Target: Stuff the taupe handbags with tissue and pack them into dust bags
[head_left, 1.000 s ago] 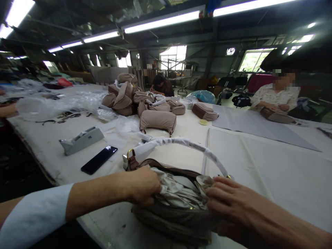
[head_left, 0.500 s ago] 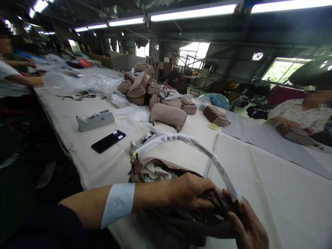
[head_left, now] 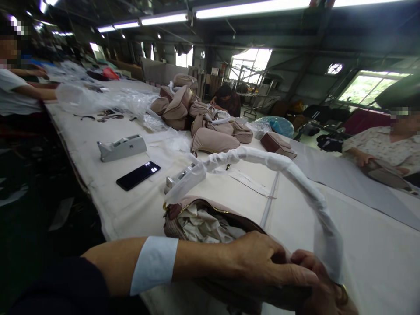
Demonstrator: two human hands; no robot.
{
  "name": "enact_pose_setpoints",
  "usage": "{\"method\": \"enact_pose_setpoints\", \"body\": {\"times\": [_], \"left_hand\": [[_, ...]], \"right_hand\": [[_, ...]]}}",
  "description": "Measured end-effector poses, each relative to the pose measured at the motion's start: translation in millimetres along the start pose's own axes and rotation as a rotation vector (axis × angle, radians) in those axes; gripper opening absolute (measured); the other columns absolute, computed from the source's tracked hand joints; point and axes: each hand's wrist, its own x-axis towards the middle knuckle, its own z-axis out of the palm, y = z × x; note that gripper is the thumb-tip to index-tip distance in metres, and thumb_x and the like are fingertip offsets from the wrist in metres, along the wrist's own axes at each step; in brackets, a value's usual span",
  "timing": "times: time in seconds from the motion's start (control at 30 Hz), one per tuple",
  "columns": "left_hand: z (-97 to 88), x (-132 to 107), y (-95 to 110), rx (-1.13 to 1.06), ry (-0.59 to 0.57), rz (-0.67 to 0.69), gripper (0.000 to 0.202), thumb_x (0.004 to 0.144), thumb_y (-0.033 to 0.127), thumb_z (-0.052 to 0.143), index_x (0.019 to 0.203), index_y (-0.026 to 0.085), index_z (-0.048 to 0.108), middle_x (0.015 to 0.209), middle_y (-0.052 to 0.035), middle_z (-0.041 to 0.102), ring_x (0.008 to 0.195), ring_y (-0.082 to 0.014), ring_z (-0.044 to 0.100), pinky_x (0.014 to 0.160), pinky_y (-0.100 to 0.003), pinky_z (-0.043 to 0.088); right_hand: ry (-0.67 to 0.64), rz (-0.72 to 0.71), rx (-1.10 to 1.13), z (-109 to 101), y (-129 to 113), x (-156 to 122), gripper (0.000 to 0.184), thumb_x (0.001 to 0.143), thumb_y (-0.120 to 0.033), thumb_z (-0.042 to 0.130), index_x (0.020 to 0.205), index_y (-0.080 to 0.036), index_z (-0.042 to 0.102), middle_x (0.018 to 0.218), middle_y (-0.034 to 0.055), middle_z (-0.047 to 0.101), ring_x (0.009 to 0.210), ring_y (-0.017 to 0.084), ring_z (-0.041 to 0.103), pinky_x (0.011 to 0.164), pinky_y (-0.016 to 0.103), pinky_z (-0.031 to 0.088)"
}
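Note:
A taupe handbag (head_left: 171, 224) lies in front of me with its zip open. Crumpled pale paper (head_left: 206, 225) fills its mouth. The bag's handle (head_left: 282, 162) is wrapped in white film and arches over the opening. Reaching across the bag, my left hand (head_left: 262, 258) grips its near right edge, thumb stretched toward the other hand. My right hand (head_left: 323, 284) is closed at the right end, by the handle's base and a gold ring (head_left: 343, 294); its lower fingers are partly hidden and blurred. A pale blue band (head_left: 154, 264) circles my left forearm.
Behind the bag stand a metal tape dispenser (head_left: 179, 177), a grey dispenser (head_left: 123, 147) and a phone (head_left: 138, 175). Farther back are piled taupe bags (head_left: 180, 107) and clear plastic (head_left: 108, 105). Co-workers sit or stand at the left, the back and the right (head_left: 380, 144).
Both hands have shifted slightly right and closer together, the left thumb now reaching over the right hand. The handle stands higher and wider, its film looser at the right end.

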Motion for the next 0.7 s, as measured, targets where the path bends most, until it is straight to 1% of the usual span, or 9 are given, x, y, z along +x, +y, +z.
{"method": "enact_pose_setpoints", "body": {"times": [0.07,0.13,0.2,0.23,0.3,0.4,0.5,0.6,0.7], "left_hand": [[5.5,3,2,-0.209,-0.074,-0.121,0.046,0.075,0.061,0.054,0.068,0.016,0.057,0.063,0.0003,0.056,0.058,-0.0126,0.054,0.053,-0.022,0.042],[9.8,6,1,-0.343,-0.156,-0.223,0.026,0.073,0.042,0.059,0.068,0.017,0.056,0.06,0.0022,0.053,0.053,-0.0104,0.049,0.048,-0.021,0.039],[13.2,8,-2,-0.33,-0.192,-0.287,0.007,0.066,0.024,0.056,0.065,0.018,0.054,0.056,0.004,0.05,0.047,-0.009,0.045,0.044,-0.02,0.036],[14.7,8,-3,-0.309,-0.2,-0.295,0.004,0.065,0.021,0.053,0.064,0.018,0.053,0.055,0.0044,0.049,0.046,-0.0087,0.043,0.043,-0.02,0.035],[17.1,7,-6,-0.275,-0.184,-0.241,0.01,0.069,0.025,0.054,0.063,0.017,0.052,0.054,0.0045,0.047,0.046,-0.0083,0.042,0.043,-0.02,0.034],[15.8,6,-5,-0.066,-0.025,-0.065,0.02,0.079,0.034,0.052,0.07,0.017,0.057,0.063,0.0031,0.053,0.059,-0.0106,0.051,0.054,-0.021,0.04],[4.2,2,5,0.308,0.139,0.121,0.019,0.085,0.029,0.05,0.077,0.017,0.062,0.081,-0.0014,0.06,0.083,-0.0151,0.058,0.077,-0.024,0.046],[-13.8,-3,13,0.566,0.171,0.211,0.02,0.087,0.024,0.049,0.081,0.014,0.065,0.095,-0.0061,0.062,0.092,-0.0165,0.059,0.087,-0.024,0.045],[-28.8,-12,11,0.702,0.187,0.18,0.021,0.088,0.025,0.05,0.084,0.013,0.066,0.092,-0.0066,0.064,0.088,-0.0179,0.061,0.084,-0.026,0.047]], "right_hand": [[-0.001,-0.002,-0.064,-1,3,1,0.053,0.062,-0.065,0.066,0.077,-0.015,0.068,0.064,0.0071,0.067,0.066,0.025,0.063,0.05,0.029,0.051],[-0.001,-0.038,-0.021,0,5,3,0.052,0.063,-0.066,0.065,0.071,-0.015,0.066,0.066,0.0073,0.068,0.065,0.022,0.063,0.05,0.027,0.051],[-0.023,-0.088,0.069,2,4,4,0.049,0.065,-0.064,0.065,0.062,-0.016,0.06,0.069,0.0069,0.068,0.066,0.02,0.063,0.056,0.025,0.052],[-0.03,-0.101,0.091,3,3,4,0.048,0.066,-0.064,0.066,0.06,-0.016,0.058,0.069,0.0066,0.068,0.069,0.02,0.064,0.06,0.025,0.052],[-0.039,-0.099,0.076,5,0,4,0.048,0.066,-0.064,0.065,0.061,-0.017,0.059,0.07,0.006,0.068,0.075,0.02,0.064,0.065,0.024,0.051],[-0.047,-0.121,-0.044,6,-9,4,0.052,0.067,-0.069,0.061,0.067,-0.017,0.063,0.065,0.005,0.066,0.067,0.02,0.062,0.058,0.025,0.048],[-0.041,-0.264,-0.159,7,-16,7,0.056,0.072,-0.071,0.055,0.069,-0.016,0.064,0.058,0.0039,0.062,0.055,0.017,0.055,0.051,0.027,0.042],[-0.079,-0.389,-0.215,14,-21,10,0.055,0.076,-0.071,0.049,0.064,-0.018,0.061,0.053,0.0026,0.058,0.051,0.016,0.051,0.049,0.026,0.038],[-0.137,-0.478,-0.243,27,-27,6,0.051,0.083,-0.065,0.044,0.06,-0.02,0.055,0.047,-0.0005,0.05,0.049,0.014,0.046,0.05,0.026,0.035]]}}
